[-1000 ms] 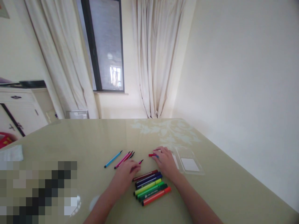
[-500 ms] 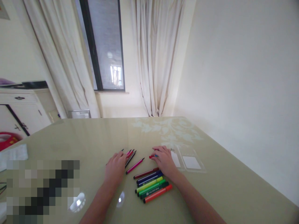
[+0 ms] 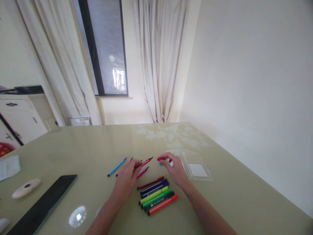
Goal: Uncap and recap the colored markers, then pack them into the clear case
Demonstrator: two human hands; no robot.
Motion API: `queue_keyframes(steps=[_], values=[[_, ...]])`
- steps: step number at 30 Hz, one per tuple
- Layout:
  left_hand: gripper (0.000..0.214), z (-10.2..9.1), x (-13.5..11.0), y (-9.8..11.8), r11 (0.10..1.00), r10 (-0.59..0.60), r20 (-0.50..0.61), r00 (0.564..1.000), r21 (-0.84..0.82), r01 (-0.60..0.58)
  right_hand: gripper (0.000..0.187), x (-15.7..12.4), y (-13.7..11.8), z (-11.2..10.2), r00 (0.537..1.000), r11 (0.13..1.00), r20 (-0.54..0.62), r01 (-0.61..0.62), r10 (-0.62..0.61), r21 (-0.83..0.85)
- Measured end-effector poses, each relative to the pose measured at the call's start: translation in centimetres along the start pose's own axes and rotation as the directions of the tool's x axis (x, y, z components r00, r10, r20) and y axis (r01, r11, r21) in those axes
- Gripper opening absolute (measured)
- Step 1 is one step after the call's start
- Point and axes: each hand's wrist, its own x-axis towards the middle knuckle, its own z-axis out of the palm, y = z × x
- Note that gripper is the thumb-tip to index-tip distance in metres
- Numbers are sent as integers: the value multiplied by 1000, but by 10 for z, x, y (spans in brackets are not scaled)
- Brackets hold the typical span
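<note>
- Left hand (image 3: 127,174): thumb and fingers closed around the barrel of an uncapped red pen (image 3: 146,162). Its dark, pointed tip faces up and to the right.
- Right hand (image 3: 174,168): thumb and forefinger pinched on a short red cap (image 3: 160,159). A small blue piece (image 3: 160,163) shows just below; whether it is also held cannot be told.
- Change: half a second ago the left hand lay over the loose pens; it now presents the red pen toward the right hand, which has kept the cap.
- Effect: pen and cap of like colour now sit one per grip, near each other with a gap between. They appear to be a matched pair.
- Beside the left hand: a slim light-blue pen (image 3: 116,167) and a magenta pen (image 3: 143,173), both uncapped, smooth and cylindrical.
- Nearer the wearer: a slanted row of capped markers (image 3: 157,197), glossy, apparently plastic, thicker at the capped ends.
- Beyond the right hand: a transparent, rectangular case (image 3: 194,158) with a flat white insert (image 3: 197,170).
- Bench (image 3: 85,147): smooth, olive-toned, reflective, with a pale leaf pattern (image 3: 176,133) at the far side.
</note>
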Motion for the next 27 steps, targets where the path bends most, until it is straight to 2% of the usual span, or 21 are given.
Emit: queue_keyframes(steps=[6, 12, 15, 20, 23, 27], values=[[23, 5, -3, 8, 999, -2, 22, 1000, -49, 3, 14, -1, -3, -1, 999, 999, 6, 33, -33, 21], [23, 5, -5, 10, 996, 39, 38, 999, -86, -36, 13, -4, -6, 3, 995, 995, 72, 70, -74, 65], [24, 7, -6, 9, 990, 53, 34, 998, -134, -48, 13, -3, -4, 2, 995, 995, 81, 50, -57, 84], [25, 8, -8, 8, 983, 4, 40, 999, -181, 3, 13, -4, -5, 1, 995, 990, 102, 8, -22, 138], [24, 8, -8, 9, 984, -13, 41, 999, -177, 20, 13, -4, -5, 2, 990, 989, 138, -29, 10, 142], [26, 7, -7, 15, 992, -18, 100, 995, -124, 30, 22, 1, 2, -4, 986, 990, 166, -52, 31, 128]])
